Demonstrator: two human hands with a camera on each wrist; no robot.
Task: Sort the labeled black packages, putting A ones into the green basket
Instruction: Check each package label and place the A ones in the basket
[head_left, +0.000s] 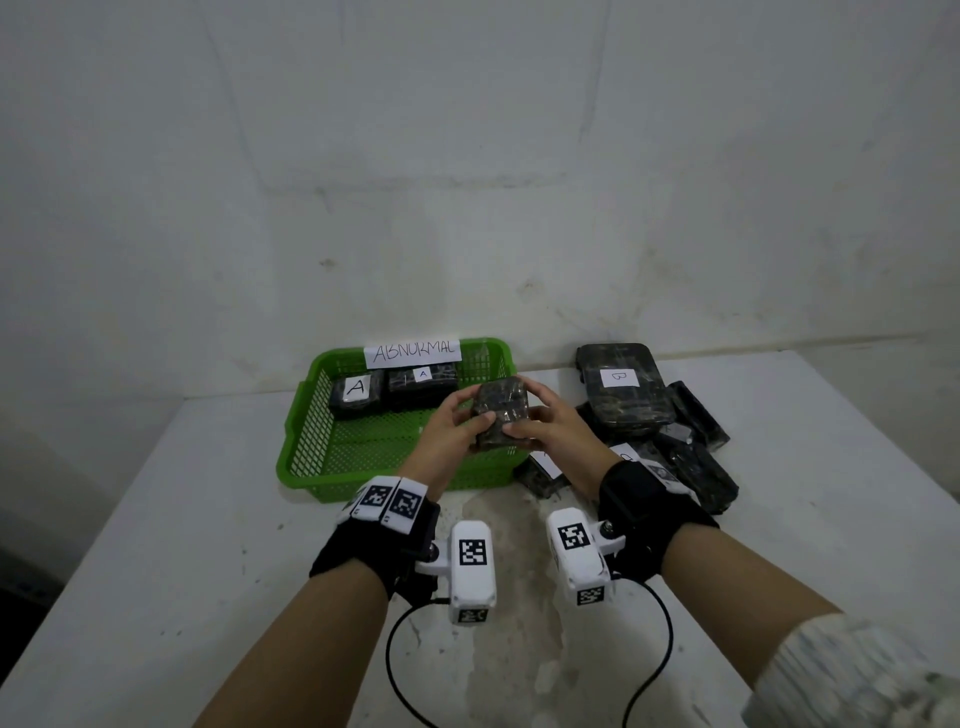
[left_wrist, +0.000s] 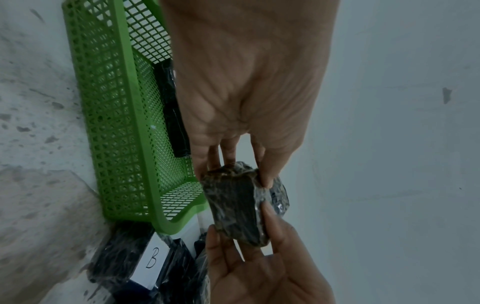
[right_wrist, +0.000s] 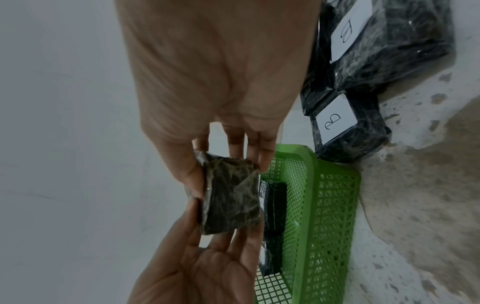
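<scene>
Both hands hold one small black wrapped package (head_left: 501, 413) above the right part of the green basket (head_left: 306, 441). My left hand (head_left: 454, 426) grips its left side with thumb and fingers, and my right hand (head_left: 545, 423) grips its right side. No label shows on the package in any view. The wrist views show the same package (left_wrist: 235, 205) (right_wrist: 231, 195) pinched between both hands. Two black packages marked A (head_left: 356, 392) (head_left: 422, 382) lie at the back of the basket. A paper sign reading ABNORMAL (head_left: 413, 353) hangs on the basket's far rim.
A heap of black packages, some labelled B (head_left: 621, 389), lies on the white table (head_left: 156, 545) right of the basket. A wall stands just behind. Cables hang from the wrist cameras near the table's front.
</scene>
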